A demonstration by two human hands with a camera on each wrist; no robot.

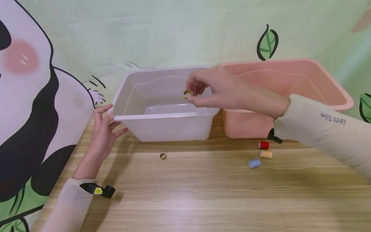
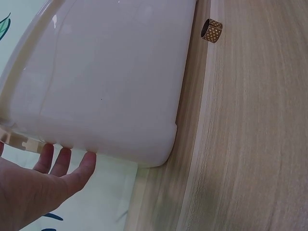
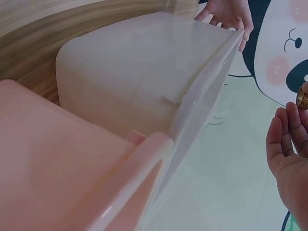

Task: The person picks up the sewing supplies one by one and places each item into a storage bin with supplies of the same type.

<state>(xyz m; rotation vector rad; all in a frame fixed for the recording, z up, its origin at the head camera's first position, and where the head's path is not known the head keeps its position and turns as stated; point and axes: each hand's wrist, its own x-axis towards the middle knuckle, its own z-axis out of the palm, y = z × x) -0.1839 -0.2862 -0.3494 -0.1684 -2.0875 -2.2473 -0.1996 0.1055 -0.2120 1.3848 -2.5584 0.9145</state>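
Over the white plastic tub (image 1: 171, 127), my right hand (image 1: 221, 88) pinches a small brass bushing (image 1: 187, 94) between thumb and fingers. In the right wrist view that bushing (image 3: 302, 98) shows at the right edge, partly cut off. My left hand (image 1: 104, 132) grips the tub's front left corner, thumb at the rim and the other fingers beneath it; the left wrist view shows the fingertips (image 2: 87, 161) against the tub's side. A second bushing (image 1: 163, 156), with a dimpled outer surface, lies on the table in front of the tub.
A pink tub (image 1: 246, 124) stands right beside the white one. In front of it, a red thread spool (image 1: 264, 145), a pale orange spool (image 1: 266, 154) and a light blue spool (image 1: 254, 163) lie on the wooden table (image 1: 185, 196). A printed cloth (image 1: 179, 35) hangs behind.
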